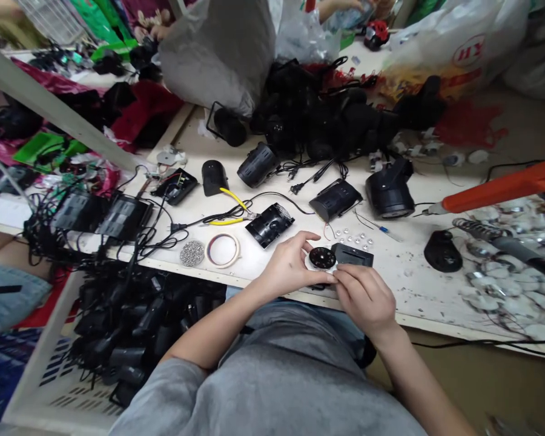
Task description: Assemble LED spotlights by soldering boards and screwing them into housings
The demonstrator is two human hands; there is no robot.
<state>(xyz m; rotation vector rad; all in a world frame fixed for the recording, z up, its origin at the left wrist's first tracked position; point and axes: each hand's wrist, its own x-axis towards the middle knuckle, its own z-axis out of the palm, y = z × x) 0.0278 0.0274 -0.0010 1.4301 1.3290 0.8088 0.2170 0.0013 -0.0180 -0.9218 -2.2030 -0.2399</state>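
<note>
My left hand point(287, 266) grips a small round part point(322, 259), white at the rim with a black studded face, at the near edge of the white table point(404, 266). My right hand point(364, 297) pinches the same part from the right, fingers pressed against its rim. Just behind the part lies a flat black rectangular housing point(353, 255). Several small clear lenses point(354, 237) are scattered beyond it.
Black lamp housings point(269, 224) point(389, 192), yellow-handled cutters point(231, 209), a tape roll point(223, 250) and a mesh disc point(192, 253) lie on the table. An orange-handled soldering iron point(499, 189) sits at right. A white crate point(49, 357) of black parts stands at left.
</note>
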